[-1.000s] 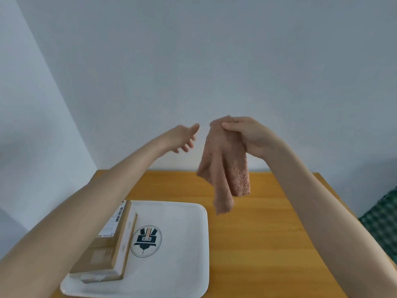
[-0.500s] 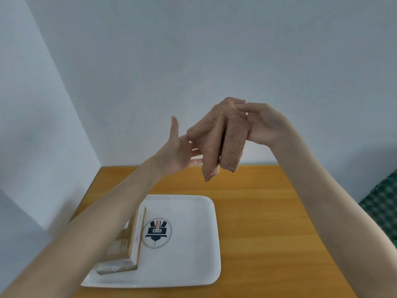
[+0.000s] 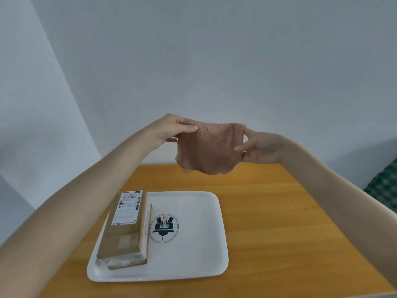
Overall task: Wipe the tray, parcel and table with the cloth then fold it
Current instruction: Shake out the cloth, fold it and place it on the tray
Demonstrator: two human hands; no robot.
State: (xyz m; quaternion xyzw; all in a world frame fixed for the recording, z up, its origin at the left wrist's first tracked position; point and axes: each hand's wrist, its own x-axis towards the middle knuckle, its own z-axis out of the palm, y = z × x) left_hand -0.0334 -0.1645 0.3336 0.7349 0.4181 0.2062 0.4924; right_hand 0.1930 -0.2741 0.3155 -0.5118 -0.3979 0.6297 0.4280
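A pinkish-brown cloth [image 3: 209,148] hangs spread out in the air above the far part of the wooden table [image 3: 268,222]. My left hand [image 3: 171,130] pinches its upper left corner. My right hand [image 3: 257,147] pinches its right edge. Below, a white tray [image 3: 193,244] with a dark round logo lies on the table. On the tray's left side rests a brown cardboard parcel [image 3: 124,226] with a white shipping label, stacked on a second flat box.
Grey walls close in behind and to the left of the table. A green checked fabric [image 3: 384,188] shows past the table's right edge. The tabletop right of the tray is bare wood.
The cloth hung bunched from my right hand alone. My left hand came up and took a corner, and the cloth is now stretched between both hands.
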